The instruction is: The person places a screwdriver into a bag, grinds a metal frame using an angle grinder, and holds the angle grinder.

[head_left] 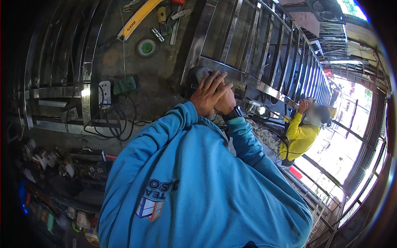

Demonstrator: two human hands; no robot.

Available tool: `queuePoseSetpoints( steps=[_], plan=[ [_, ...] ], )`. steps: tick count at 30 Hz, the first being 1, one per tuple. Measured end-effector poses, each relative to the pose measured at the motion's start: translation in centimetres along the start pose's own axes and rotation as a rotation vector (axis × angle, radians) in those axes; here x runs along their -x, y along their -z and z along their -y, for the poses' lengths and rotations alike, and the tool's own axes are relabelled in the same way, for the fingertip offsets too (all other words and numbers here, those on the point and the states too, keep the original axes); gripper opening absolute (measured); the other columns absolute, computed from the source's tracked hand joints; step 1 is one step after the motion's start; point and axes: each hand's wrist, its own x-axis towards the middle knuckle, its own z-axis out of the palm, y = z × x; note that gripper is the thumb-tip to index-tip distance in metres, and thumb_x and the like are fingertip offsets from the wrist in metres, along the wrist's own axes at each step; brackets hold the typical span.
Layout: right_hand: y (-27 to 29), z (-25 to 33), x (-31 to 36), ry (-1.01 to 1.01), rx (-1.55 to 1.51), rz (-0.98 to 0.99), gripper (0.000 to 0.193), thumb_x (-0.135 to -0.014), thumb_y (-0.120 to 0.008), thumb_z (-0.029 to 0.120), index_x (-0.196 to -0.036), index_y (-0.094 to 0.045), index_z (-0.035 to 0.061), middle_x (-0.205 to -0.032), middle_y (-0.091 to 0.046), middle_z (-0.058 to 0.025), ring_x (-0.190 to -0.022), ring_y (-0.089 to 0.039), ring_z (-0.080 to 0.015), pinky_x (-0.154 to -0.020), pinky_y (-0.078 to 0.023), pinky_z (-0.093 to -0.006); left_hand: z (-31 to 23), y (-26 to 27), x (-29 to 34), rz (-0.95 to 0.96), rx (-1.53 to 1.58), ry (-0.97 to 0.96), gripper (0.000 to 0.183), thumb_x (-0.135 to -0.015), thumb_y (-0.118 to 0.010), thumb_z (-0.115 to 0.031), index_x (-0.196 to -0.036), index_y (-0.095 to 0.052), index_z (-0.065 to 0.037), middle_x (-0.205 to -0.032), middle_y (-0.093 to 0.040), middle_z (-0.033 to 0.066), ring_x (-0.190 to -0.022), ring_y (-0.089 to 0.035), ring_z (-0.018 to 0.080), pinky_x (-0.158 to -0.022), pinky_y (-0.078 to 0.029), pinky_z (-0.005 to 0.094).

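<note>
My left hand (202, 99) and my right hand (226, 101) are pressed together at the edge of a steel frame (231, 72). The left fingers lie across the right hand. Both hands are closed about a dark, rounded power tool (200, 74); only its grey-topped end shows beyond my fingers. My palms and arms hide the rest, so its exact kind is unclear. The tool is up against the bare metal of the frame's near corner. A dark watch (238, 111) is on my right wrist.
A green-centred disc (146, 48), a metal cylinder (157, 34) and a yellow bar-shaped tool (139, 18) lie on the work surface. Left of me are a white power strip (104, 95), a green block (125, 85) and looped black cables (120, 124). A person in yellow (300, 134) works at right.
</note>
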Motion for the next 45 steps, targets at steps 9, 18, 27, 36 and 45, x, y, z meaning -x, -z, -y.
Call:
queuePoseSetpoints(
  steps=[9,18,27,36,45],
  plan=[
    [-1.3,-0.8,0.0,-0.113,-0.099,0.062,0.073,-0.088,-0.065,0.026,-0.149,-0.035,-0.0014,-0.141,-0.050,-0.0281,-0.113,-0.059,-0.0484,-0.088,-0.053,-0.0526,0.3,-0.2,0.1,-0.005,-0.013,-0.010,0.094,-0.064,-0.085,-0.020,-0.149,-0.045,-0.019,-0.166,-0.020,0.0146,-0.154,-0.013,0.0380,-0.123,-0.013,0.0615],
    [-0.6,0.4,-0.3,0.013,0.048,-0.010,0.073,-0.084,-0.067,0.024,-0.147,-0.040,-0.0019,-0.146,-0.044,-0.0292,-0.119,-0.056,-0.0487,-0.093,-0.052,-0.0514,0.6,0.4,0.2,-0.022,0.025,-0.011,0.096,-0.063,-0.088,-0.020,-0.149,-0.045,-0.019,-0.165,-0.022,0.0112,-0.154,-0.015,0.0359,-0.123,-0.014,0.0606],
    [-1.0,0.2,0.0,0.123,0.117,-0.012,0.079,-0.080,-0.070,0.023,-0.148,-0.040,-0.0009,-0.149,-0.038,-0.0317,-0.128,-0.049,-0.0494,-0.101,-0.048,-0.0512,0.7,1.1,0.1,0.010,0.054,-0.023,0.103,-0.058,-0.092,-0.025,-0.149,-0.044,-0.020,-0.165,-0.022,0.0108,-0.154,-0.015,0.0368,-0.123,-0.016,0.0601],
    [1.6,2.3,-0.2,0.230,0.184,0.045,0.083,-0.075,-0.073,0.024,-0.148,-0.041,-0.0008,-0.152,-0.035,-0.0327,-0.136,-0.040,-0.0502,-0.107,-0.043,-0.0535,1.1,1.7,-0.4,0.029,0.096,-0.040,0.104,-0.057,-0.092,-0.028,-0.149,-0.044,-0.020,-0.165,-0.024,0.0115,-0.152,-0.018,0.0395,-0.122,-0.018,0.0612],
    [-2.9,-0.6,-1.1,0.140,0.084,-0.054,0.083,-0.072,-0.075,0.025,-0.145,-0.046,0.0004,-0.148,-0.038,-0.0337,-0.134,-0.042,-0.0509,-0.105,-0.044,-0.0546,2.0,2.2,-0.9,0.045,0.083,-0.065,0.107,-0.053,-0.094,-0.038,-0.147,-0.046,-0.021,-0.162,-0.028,0.0120,-0.152,-0.018,0.0393,-0.121,-0.019,0.0603]
  ],
)
